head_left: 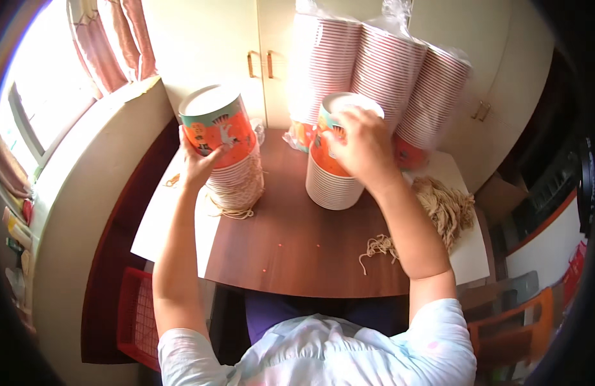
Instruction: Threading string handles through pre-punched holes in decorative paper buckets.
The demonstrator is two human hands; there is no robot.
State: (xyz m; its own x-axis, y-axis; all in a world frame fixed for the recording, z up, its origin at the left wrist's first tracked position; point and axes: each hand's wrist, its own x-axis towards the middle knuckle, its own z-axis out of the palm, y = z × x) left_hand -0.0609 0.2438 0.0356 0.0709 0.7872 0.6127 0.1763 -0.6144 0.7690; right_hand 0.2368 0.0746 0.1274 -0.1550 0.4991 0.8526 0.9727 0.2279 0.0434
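Observation:
My left hand (199, 164) grips the side of a stack of printed orange-and-teal paper cups (221, 138) at the left of the brown table (291, 248). This stack leans a little and has string handles hanging at its base. My right hand (361, 148) is closed over the rim of the top cup of a second stack (333, 174) standing upright in the middle of the table. Both stacks show white ribbed rims below the top printed cup.
Tall plastic-wrapped columns of cups (374, 71) lean against cream cupboard doors behind the table. A pile of tan strings (442, 209) lies at the right, with a loose few (374, 248) nearer me. A red crate (136, 315) sits low left; an orange chair (509, 328) low right.

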